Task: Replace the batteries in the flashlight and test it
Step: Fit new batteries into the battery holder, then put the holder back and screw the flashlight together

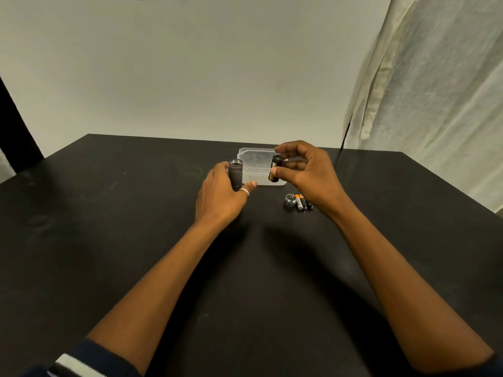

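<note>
My left hand (221, 195) grips the dark flashlight body (235, 172), which stands upright on the black table (136, 213) with its open threaded end up. To its right, my right hand (304, 171) holds a black battery holder (275, 168) with orange-and-black batteries in it, pinched between thumb and fingers, upright and above the table. The silver tail cap (290, 200) with its spring lies on the table below my right hand. Beside the cap lie loose batteries (302, 202), orange-tipped and black.
A clear plastic container (255, 165) sits on the table just behind the flashlight and the battery holder. A pale wall stands behind the table. A light curtain (424, 91) hangs at the right, near the table's back right corner.
</note>
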Available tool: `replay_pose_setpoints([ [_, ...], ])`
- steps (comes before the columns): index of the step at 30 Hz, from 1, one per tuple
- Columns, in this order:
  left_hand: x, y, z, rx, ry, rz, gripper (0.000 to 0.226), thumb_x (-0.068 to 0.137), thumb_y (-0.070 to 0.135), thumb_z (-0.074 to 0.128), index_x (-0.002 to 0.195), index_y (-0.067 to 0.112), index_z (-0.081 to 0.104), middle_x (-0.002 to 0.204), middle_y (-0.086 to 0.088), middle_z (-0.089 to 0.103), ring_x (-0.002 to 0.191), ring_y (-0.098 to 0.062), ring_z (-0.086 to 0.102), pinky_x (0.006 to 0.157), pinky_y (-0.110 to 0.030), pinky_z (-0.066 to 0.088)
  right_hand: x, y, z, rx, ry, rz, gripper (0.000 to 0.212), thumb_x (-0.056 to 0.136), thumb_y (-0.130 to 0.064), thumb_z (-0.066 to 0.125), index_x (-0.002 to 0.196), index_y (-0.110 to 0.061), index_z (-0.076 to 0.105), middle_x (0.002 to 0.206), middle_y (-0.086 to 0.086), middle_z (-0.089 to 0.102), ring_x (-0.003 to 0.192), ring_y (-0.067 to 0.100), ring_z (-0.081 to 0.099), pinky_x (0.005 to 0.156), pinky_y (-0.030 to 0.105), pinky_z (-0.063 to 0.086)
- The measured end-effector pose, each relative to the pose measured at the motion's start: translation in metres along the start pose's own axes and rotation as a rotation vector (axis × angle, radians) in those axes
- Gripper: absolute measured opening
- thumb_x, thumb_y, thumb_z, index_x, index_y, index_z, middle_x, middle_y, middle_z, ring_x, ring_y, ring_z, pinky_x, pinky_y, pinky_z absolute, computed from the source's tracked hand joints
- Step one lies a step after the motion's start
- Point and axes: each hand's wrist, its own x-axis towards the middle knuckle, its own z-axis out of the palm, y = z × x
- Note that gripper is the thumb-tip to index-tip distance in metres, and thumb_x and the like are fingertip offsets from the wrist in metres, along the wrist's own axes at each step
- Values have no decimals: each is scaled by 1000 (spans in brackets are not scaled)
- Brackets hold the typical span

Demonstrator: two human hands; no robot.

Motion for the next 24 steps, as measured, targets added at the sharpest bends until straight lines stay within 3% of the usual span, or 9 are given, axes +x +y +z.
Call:
replay_pose_setpoints([
  [3,1,0,2,59,-15,-20,41,91,44,71,119,18,57,112,-2,67,98,-23,64,87,-45,57,1,2,0,29,23,31,35,83,-13,83,115,-19,69,103,-5,74,91,7,75,81,22,61],
  [7,0,0,3,56,2,63,26,94,39,69,106,17,60,98,-1,67,84,-19,61,75,-39,55,1,1,2,210,46,98,32,85,-7,81,115,-9,70,105,4,73,93,19,76,82,31,63],
  [10,-5,1,4,85,60,192,30,94,39,69,116,19,65,97,-1,61,83,-19,57,69,-34,47,2,-4,2,507,94,183,26,87,-2,77,112,-5,69,108,12,72,100,27,77,85,35,63],
  [14,-6,0,2,58,116,238,42,92,40,71,132,25,65,103,-3,61,88,-20,57,75,-36,51,5,-5,2,769,147,269,21,91,0,72,110,-3,65,116,23,70,104,32,75,85,36,62],
  [18,-7,1,1,39,116,278,48,90,39,74,135,27,64,103,-2,59,88,-17,56,74,-29,45,5,-3,5,800,171,318,22,91,0,72,111,-2,63,113,21,73,100,29,77,83,33,63],
  [24,-6,5,1,26,74,311,48,89,36,76,135,29,64,103,-4,60,89,-17,56,78,-31,49,4,-1,8,762,129,330,19,91,-1,73,107,-2,62,105,17,74,96,26,78,85,33,63],
])
